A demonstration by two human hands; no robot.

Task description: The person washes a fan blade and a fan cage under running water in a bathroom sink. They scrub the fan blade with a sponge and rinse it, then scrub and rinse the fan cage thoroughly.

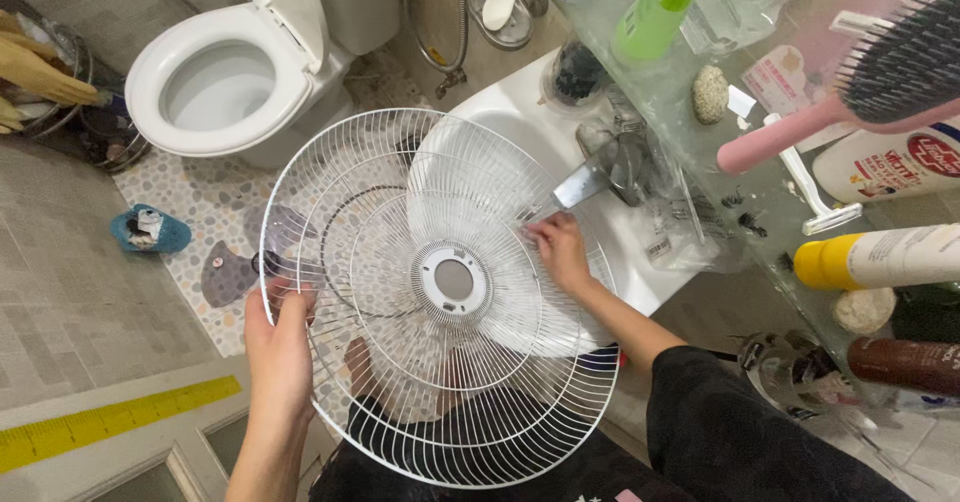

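A round white wire fan guard [440, 297] with a grey hub at its middle is held over a white sink [520, 112]. My left hand [278, 347] grips the guard's rim at its lower left. My right hand [560, 250] rests on the wires at the guard's right side, fingertips pressed to the grille, close to the chrome tap [605, 170]. I cannot tell whether anything is in the right hand's fingers.
A white toilet [225, 77] with its lid up stands at the upper left on a pebble-patterned mat. A glass shelf [760, 192] at the right carries bottles, a pink hairbrush [850, 92], a razor and a green spray bottle [655, 12]. A door edge lies at the lower left.
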